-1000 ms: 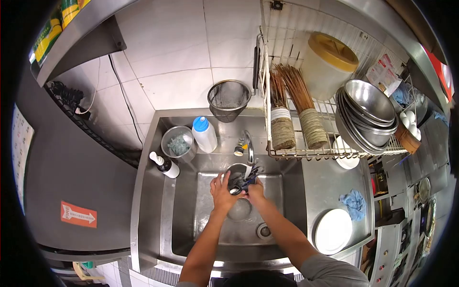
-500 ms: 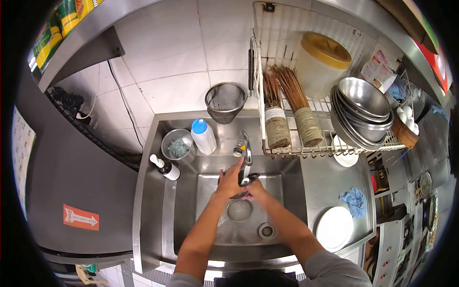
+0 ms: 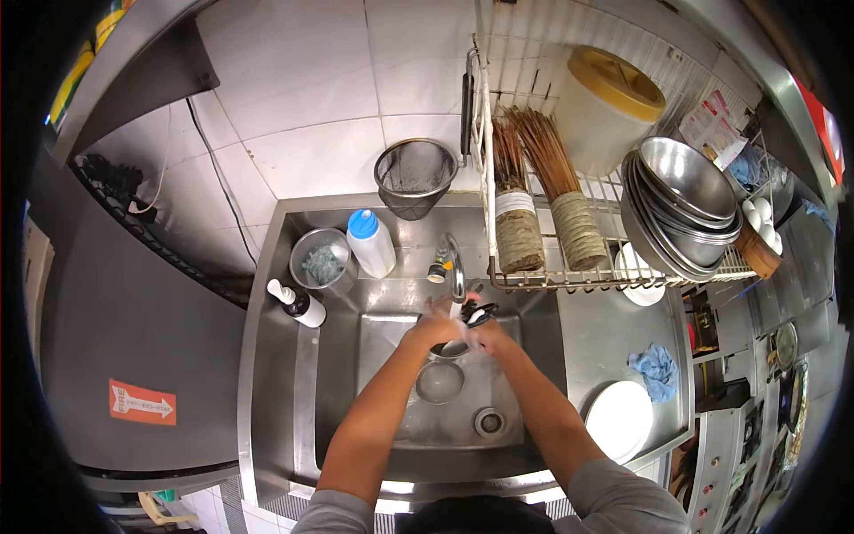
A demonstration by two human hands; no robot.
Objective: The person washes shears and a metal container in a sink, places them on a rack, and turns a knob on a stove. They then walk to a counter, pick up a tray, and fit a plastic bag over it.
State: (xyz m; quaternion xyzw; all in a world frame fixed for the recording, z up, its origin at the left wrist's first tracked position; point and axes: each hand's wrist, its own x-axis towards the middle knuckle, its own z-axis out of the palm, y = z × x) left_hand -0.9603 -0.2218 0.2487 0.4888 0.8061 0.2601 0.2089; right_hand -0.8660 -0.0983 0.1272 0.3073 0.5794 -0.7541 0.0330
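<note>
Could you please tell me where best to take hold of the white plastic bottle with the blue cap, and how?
I would wrap the fingers round the middle of the white plastic bottle, coming from its right. It stands upright with a rounded body, and the round steel pot crowds its left, while the side towards the curved silver tap looks freer.

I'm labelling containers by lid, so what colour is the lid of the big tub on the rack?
The lid is mustard yellow, clearest in the head view.

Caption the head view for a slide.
Left hand and right hand at dark items beneath the tap in the sink, stacked bowls racked alongside.
</note>
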